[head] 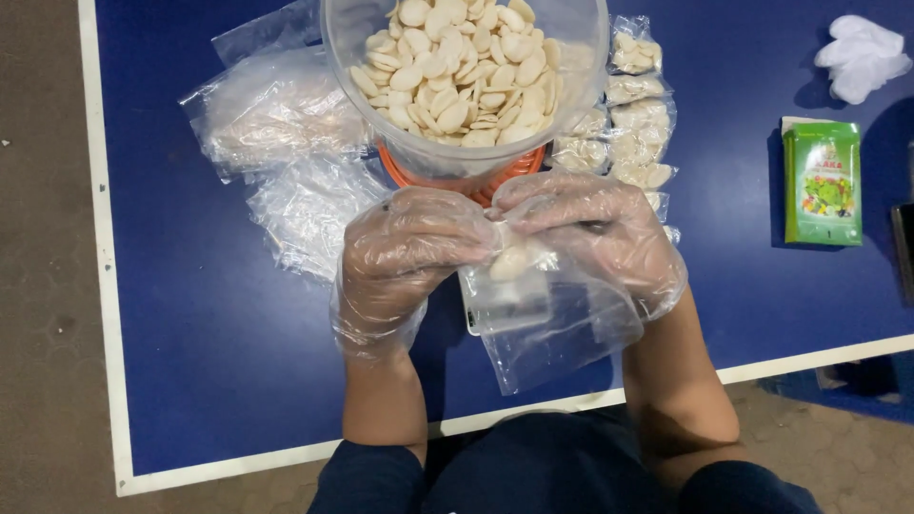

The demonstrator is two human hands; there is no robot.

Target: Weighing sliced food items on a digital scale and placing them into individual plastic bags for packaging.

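Over blue table (190,362), bag (547,314) betw both hands

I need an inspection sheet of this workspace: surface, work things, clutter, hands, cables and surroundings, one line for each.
Surface: blue table with a white edge line.
Work things: small clear plastic bag with a few pale flat pieces inside; clear tub full of the same pieces, standing on an orange base.
Clutter: empty clear bags at left; filled small bags right of the tub; green box; crumpled white glove.
Hands: left hand and right hand, both in thin clear gloves, hold the bag's mouth.
Cables: nothing seen.
Surroundings: brown paved floor.
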